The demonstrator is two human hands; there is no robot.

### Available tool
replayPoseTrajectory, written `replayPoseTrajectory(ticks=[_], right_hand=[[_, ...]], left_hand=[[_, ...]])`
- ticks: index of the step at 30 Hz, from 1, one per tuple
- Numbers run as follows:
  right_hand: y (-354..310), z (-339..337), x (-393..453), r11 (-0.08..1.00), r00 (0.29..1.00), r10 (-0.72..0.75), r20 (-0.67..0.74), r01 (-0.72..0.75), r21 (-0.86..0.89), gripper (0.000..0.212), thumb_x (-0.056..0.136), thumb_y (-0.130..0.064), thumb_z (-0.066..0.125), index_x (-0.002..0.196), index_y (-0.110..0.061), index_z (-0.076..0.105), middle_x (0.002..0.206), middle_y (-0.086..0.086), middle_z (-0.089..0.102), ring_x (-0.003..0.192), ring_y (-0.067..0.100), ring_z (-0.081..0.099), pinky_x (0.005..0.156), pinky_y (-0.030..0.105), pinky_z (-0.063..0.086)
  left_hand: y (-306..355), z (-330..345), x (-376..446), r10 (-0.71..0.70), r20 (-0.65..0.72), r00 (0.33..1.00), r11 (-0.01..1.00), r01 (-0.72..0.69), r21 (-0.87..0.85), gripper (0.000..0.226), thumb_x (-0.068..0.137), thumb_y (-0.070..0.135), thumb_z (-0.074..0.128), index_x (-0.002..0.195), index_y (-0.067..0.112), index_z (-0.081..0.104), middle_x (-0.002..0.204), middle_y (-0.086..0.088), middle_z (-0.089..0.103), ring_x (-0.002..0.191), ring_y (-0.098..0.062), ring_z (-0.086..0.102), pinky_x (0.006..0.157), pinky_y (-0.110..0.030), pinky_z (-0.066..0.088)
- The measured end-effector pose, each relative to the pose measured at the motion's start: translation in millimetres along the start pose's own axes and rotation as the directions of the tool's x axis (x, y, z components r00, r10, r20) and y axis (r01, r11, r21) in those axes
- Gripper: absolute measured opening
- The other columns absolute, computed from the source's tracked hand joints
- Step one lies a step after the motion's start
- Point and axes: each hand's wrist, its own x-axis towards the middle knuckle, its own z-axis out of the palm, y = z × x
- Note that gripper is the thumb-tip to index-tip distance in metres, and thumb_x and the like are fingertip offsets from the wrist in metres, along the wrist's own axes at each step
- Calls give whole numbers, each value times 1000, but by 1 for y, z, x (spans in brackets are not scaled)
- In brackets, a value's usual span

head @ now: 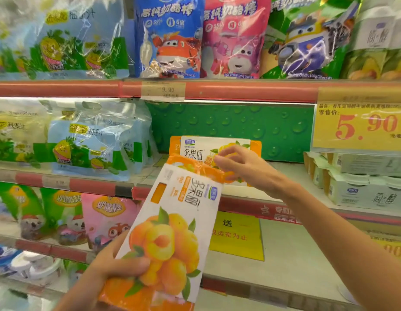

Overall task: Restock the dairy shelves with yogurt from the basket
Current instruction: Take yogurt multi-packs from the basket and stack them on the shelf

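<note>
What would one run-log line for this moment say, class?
left hand: grips peach yogurt pack | right hand: touches shelved yogurt pack | stage: placing on middle shelf

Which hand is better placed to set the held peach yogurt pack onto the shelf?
Left. The left hand grips the orange-and-white peach yogurt pack; the right hand rests on another pack already shelved.

One head-worn view, wide-angle, looks forward and slightly down into the shelves (217,90) from close range. The middle shelf sits about level with the lens, higher and lower shelves bending away (edges blur). Both hands reach in from below, the left hand (118,268) nearest the camera, the right hand (242,167) farther in.
</note>
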Motion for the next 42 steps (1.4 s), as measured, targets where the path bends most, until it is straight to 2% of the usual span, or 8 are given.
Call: replayPoseTrajectory(ticks=[3, 11, 14, 17, 21, 26, 32, 42], right_hand=[[-1, 2, 1, 993, 963, 108, 247, -117, 23, 55, 76, -64, 64, 114, -24, 63, 108, -6, 75, 100, 13, 72, 86, 36, 58], [19, -28, 1, 938, 942, 167, 293, -243, 247, 38, 78, -25, 82, 106, -6, 65, 105, 18, 75, 84, 28, 75, 74, 36, 63], [32, -32, -3, 917, 977, 141, 159, -190, 352, 46, 72, -25, 82, 104, 3, 65, 100, 22, 75, 78, 29, 76, 63, 32, 62], [43, -37, -10, 874, 989, 143, 24, -138, 465, 60, 63, -30, 91, 105, 5, 64, 98, 21, 75, 76, 29, 76, 61, 32, 62], [46, -41, -14, 813, 964, 166, -208, -14, 582, 48, 72, -29, 74, 110, 0, 66, 96, 15, 77, 76, 26, 76, 61, 33, 62], [53, -28, -4, 828, 893, 192, -407, 75, 555, 42, 85, -26, 73, 121, -8, 61, 102, 11, 77, 90, 31, 75, 73, 46, 63], [61, -1, 1, 836, 876, 144, -461, 142, 530, 50, 82, -29, 75, 125, -10, 56, 107, 10, 75, 91, 28, 75, 68, 41, 63], [73, -4, -8, 970, 914, 118, -388, -23, 242, 50, 79, -49, 75, 122, -30, 58, 112, -1, 74, 90, 17, 75, 70, 37, 63]], left_hand=[[16, 20, 8, 31, 172, 985, 999, -36, 25, 91, 37, 3, 86, 126, 11, 65, 120, -37, 61, 106, -60, 59, 95, -72, 42], [38, 37, 55, -50, 397, 916, 991, -2, 130, 73, 62, 4, 77, 133, 6, 58, 124, -33, 60, 105, -46, 63, 88, -52, 52], [52, 44, 65, -22, 337, 941, 981, -45, 189, 61, 66, 30, 84, 120, 8, 69, 117, -25, 68, 99, -38, 69, 81, -46, 57], [64, 39, 84, 168, 37, 985, 956, -172, 238, 48, 90, 49, 53, 110, 10, 70, 105, -14, 74, 94, -33, 70, 81, -45, 55], [58, 4, 121, 592, -131, 795, 662, -386, 643, 21, 102, 32, 50, 109, 20, 66, 105, 2, 71, 98, -12, 66, 95, -45, 50], [19, -17, 156, 555, 139, 820, 14, -176, 984, 53, 92, 70, 29, 119, 37, 60, 126, 12, 62, 120, -12, 50, 110, -41, 26], [12, -25, 163, 596, 180, 783, -130, -127, 983, 77, 85, 78, 17, 122, 29, 65, 133, 11, 58, 124, -14, 45, 106, -36, 19], [12, -26, 164, 595, 171, 786, -110, -131, 985, 81, 85, 81, 9, 121, 34, 64, 133, 12, 58, 123, -13, 42, 105, -36, 18]])
